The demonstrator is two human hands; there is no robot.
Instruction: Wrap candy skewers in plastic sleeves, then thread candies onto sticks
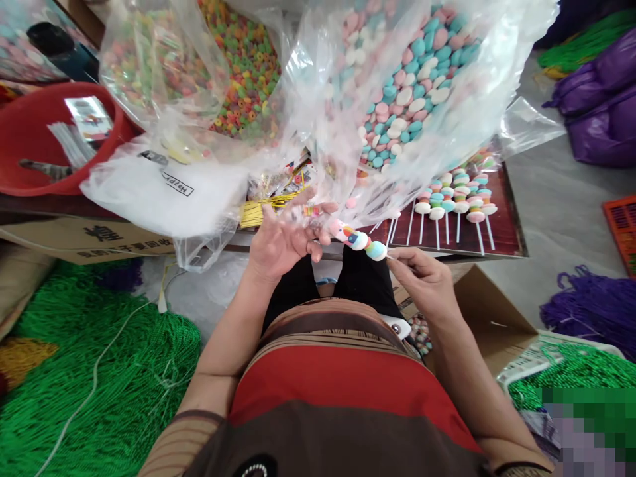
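Observation:
Between my two hands a candy skewer (358,240) of pink, white, yellow and blue pieces lies slanted. My right hand (422,275) pinches its lower end between thumb and fingertips. My left hand (291,238) is at its upper end, palm turned up, fingers curled around a clear crinkled wrapper (311,213) that is partly blurred. Finished-looking marshmallow skewers (460,195) lie in rows on the dark red table (511,225) at the right. Behind my hands is a large clear bag of pink, white and blue candies (405,93).
A bag of colorful ring candies (243,73) stands behind left. Yellow twist ties (263,209) lie near my left hand. A red basin (112,142) is at the far left. An open cardboard box (489,318) stands below the table.

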